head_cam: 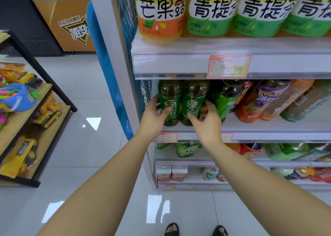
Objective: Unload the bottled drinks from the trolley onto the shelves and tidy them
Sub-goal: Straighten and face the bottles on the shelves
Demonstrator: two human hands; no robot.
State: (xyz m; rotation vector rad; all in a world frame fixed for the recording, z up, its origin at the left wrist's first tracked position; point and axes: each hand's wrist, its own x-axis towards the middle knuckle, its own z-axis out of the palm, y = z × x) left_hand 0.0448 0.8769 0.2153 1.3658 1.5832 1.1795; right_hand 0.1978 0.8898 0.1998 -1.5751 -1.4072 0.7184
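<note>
Head view: left hand (153, 116) gripping left green tea bottle (170, 97), fingers (154, 101) curling round label; right hand (208, 123) gripping second green tea bottle (194, 95), fingers wrapping its side. Both bottles standing upright, touching, at left end of middle shelf (268, 128).

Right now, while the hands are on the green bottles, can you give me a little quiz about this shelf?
1. True or false: the left hand grips the leftmost green tea bottle, which stands on the shelf.
2. Pick one. The right hand grips: A) the second green tea bottle; B) a red can; C) a toy digger.
3. Fill in: the price tag above the green bottles reads ___.
Key: 1 true; 2 A; 3 4.80.
</note>
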